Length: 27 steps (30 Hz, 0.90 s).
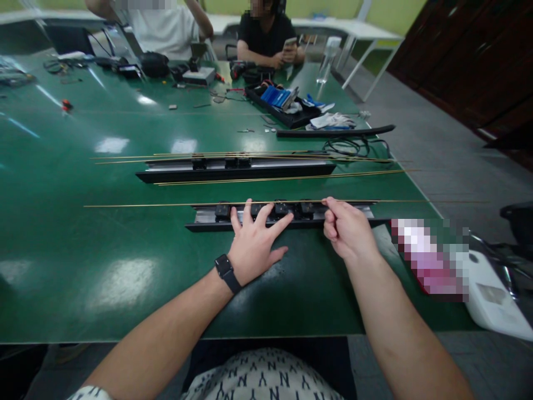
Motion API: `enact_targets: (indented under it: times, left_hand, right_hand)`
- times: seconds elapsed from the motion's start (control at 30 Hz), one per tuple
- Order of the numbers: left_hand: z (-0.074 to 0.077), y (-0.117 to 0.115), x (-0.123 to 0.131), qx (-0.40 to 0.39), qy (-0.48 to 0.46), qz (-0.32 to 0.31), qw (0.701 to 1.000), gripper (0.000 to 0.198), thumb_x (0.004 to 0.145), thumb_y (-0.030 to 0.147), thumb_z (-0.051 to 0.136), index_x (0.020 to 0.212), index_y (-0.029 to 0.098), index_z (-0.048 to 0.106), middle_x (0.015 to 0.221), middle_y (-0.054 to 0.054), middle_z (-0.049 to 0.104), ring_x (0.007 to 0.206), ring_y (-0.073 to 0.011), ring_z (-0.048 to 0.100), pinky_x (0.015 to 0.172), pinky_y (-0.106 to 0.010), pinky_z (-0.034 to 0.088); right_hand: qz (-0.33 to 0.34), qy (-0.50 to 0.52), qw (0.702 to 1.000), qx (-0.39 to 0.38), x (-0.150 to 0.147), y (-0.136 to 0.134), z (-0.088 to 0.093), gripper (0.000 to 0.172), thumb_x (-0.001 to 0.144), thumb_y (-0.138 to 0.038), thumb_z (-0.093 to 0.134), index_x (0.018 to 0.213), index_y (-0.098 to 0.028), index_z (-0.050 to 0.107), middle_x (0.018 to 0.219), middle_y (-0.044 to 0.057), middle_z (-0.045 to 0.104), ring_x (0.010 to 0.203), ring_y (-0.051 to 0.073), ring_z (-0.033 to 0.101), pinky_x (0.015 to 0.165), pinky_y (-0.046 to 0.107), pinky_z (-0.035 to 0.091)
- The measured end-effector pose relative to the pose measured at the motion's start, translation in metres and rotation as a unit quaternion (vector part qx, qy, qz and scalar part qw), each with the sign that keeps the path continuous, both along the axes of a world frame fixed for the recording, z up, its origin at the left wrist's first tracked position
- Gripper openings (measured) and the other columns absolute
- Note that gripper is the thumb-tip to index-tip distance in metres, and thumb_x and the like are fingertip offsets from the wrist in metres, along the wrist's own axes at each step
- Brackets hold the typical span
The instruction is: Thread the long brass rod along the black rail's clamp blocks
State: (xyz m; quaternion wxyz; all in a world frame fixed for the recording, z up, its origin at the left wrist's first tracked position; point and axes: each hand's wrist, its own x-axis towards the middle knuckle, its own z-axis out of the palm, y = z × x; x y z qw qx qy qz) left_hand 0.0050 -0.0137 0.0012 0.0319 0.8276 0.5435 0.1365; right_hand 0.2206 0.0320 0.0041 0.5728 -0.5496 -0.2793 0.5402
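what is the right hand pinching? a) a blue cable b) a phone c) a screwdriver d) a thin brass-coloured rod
d: the right hand pinches the thin brass-coloured rod that lies along the near black rail, while the left hand rests spread on that rail.

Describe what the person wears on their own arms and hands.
Both forearms are bare, with no sleeves reaching them and no gloves. The left hand has a black smartwatch with a dark square face and black band strapped at the wrist. The right hand carries no watch, band or ring that can be seen. A white shirt with dark printed letters shows at the bottom.
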Motion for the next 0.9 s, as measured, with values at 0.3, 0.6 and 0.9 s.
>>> enact_targets:
  times: [0.3,0.6,0.9]
  left_hand:
    - [0.0000,-0.0002,0.0000,0.003,0.003,-0.001,1.000,0.075,0.082,0.047,0.076,0.150,0.047,0.045,0.161,-0.005,0.037,0.149,-0.0518,0.019,0.113,-0.080,0.014]
    - [-0.0009,-0.0001,0.0000,0.005,0.003,-0.001,1.000,0.075,0.083,0.048,0.076,0.151,0.047,0.044,0.161,-0.005,0.036,0.149,-0.0512,0.018,0.113,-0.080,0.013]
    - [-0.0004,0.0002,-0.0001,0.002,0.002,-0.001,1.000,0.075,0.082,0.048,0.076,0.151,0.047,0.044,0.161,-0.005,0.037,0.149,-0.0514,0.019,0.113,-0.080,0.014]
  right_hand:
    - [-0.009,0.000,1.000,0.001,0.0000,0.0012,-0.0002,0.015,0.086,-0.028,0.073,0.086,-0.016,0.064,0.052,-0.006,0.051,0.029,0.005,0.037,0.025,0.016,0.021]
    - [0.002,0.002,1.000,-0.002,0.0001,0.0014,-0.0011,0.014,0.087,-0.028,0.072,0.088,-0.016,0.066,0.051,-0.006,0.051,0.029,0.006,0.037,0.025,0.016,0.021]
    - [-0.012,0.007,1.000,-0.001,-0.0010,0.0009,0.0003,0.012,0.087,-0.026,0.071,0.087,-0.016,0.065,0.051,-0.006,0.051,0.029,0.005,0.036,0.025,0.016,0.021]
